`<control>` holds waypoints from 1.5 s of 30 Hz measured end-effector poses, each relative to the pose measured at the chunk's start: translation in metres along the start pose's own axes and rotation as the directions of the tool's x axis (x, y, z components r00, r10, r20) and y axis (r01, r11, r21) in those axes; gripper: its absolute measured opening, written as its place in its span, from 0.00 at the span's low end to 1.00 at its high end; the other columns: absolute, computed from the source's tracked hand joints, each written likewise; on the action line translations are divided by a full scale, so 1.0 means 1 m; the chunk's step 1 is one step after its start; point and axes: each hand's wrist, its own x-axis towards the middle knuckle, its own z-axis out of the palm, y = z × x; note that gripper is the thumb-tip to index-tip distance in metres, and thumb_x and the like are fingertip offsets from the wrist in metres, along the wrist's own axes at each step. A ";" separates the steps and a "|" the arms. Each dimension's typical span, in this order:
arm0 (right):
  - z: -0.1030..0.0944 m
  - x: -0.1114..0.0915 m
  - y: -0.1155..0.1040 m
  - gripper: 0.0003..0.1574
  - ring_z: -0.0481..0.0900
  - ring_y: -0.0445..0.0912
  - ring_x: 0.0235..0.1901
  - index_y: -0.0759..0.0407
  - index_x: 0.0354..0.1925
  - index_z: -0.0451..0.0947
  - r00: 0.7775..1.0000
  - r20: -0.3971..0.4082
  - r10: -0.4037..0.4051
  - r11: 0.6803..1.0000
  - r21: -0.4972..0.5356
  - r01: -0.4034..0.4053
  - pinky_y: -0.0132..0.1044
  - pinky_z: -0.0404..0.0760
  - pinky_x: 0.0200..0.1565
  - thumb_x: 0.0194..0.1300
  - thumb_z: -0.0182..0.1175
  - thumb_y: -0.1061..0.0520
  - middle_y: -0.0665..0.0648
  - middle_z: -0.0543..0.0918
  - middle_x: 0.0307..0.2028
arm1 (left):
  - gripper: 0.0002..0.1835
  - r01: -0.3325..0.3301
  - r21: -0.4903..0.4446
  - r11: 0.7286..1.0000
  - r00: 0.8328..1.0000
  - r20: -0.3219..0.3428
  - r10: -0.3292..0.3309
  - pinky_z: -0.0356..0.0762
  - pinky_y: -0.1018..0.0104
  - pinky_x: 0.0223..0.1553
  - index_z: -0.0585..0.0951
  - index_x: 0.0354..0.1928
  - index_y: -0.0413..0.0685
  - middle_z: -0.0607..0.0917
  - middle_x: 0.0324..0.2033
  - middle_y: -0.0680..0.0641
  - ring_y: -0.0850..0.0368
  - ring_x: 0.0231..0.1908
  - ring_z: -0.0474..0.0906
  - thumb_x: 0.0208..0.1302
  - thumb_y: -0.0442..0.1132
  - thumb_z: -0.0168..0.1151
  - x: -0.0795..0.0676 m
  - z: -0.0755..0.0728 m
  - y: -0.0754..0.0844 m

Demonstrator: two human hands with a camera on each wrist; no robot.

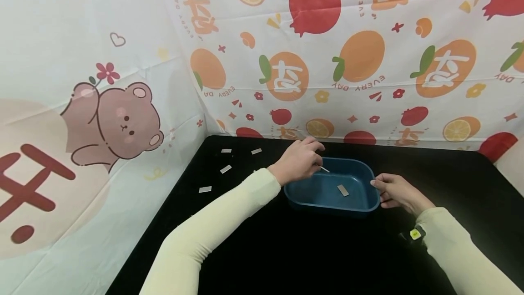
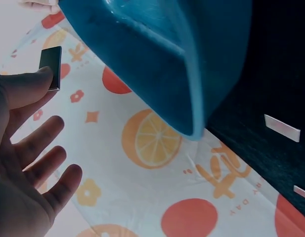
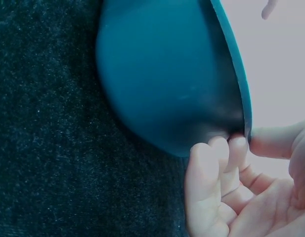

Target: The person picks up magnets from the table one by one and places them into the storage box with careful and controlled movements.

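Observation:
My left hand [image 1: 300, 160] is over the left part of a blue plastic basin [image 1: 319, 197]. Between thumb and forefinger it pinches a thin, dark rectangular plate [image 2: 52, 68] with a shiny edge; its other fingers are spread apart in the left wrist view. Inside the basin a similar small greyish plate [image 1: 343, 190] lies on the bottom. My right hand [image 1: 399, 192] grips the basin's right rim, thumb on the inner side and fingers against the outer wall [image 3: 157, 89].
On the black table cover [image 1: 311, 254], several small pale plates lie scattered to the left, among them one plate [image 1: 205, 189] nearer me and another plate [image 1: 256, 151] farther back. A fruit-print cloth [image 1: 323, 58] hangs behind, and a bear-print cloth [image 1: 127, 122] on the left.

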 end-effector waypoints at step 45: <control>-0.002 0.003 0.003 0.22 0.78 0.43 0.24 0.61 0.43 0.69 1.000 -0.011 0.007 1.000 -0.001 -0.007 0.39 0.82 0.33 0.67 0.48 0.43 0.52 0.75 0.25 | 0.09 -0.101 0.099 0.990 0.976 0.203 0.079 0.71 0.64 0.44 0.85 0.39 0.63 0.75 0.56 0.53 0.57 0.57 0.62 0.60 0.48 0.58 0.034 0.013 0.030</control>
